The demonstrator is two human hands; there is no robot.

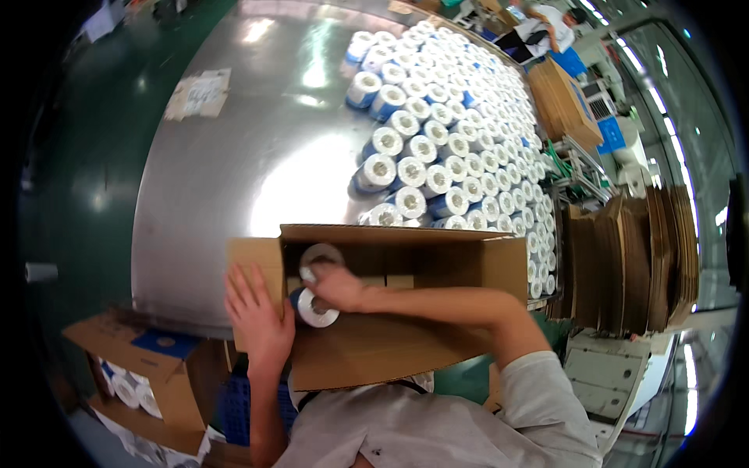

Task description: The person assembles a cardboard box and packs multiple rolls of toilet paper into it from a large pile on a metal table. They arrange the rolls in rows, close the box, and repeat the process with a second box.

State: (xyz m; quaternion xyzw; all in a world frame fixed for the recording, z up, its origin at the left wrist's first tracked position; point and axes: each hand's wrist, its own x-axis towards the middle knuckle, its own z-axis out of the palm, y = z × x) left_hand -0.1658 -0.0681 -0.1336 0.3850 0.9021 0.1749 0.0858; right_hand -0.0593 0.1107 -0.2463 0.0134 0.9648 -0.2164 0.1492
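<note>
An opened cardboard box (390, 351) stands in front of me with its flaps spread. My left hand (257, 312) lies on the box's left flap, fingers stretched out and thumb by the box's edge. Inside the left end of the box, my right hand (335, 287) has its fingers curled down on a white roll (322, 253), slightly blurred and partly covered by the fingers. A second white roll (320, 313) with a blue side stands just nearer to me, touching or very close to the hand. The box's right part lies in shadow.
Many upright white-and-blue rolls (411, 171) crowd the shiny metal table (226, 171) beyond the box. Flattened cardboard boxes (624, 261) are stacked at right. Another open carton (175, 382) with rolls stands at lower left. A person (546, 31) is at the far right.
</note>
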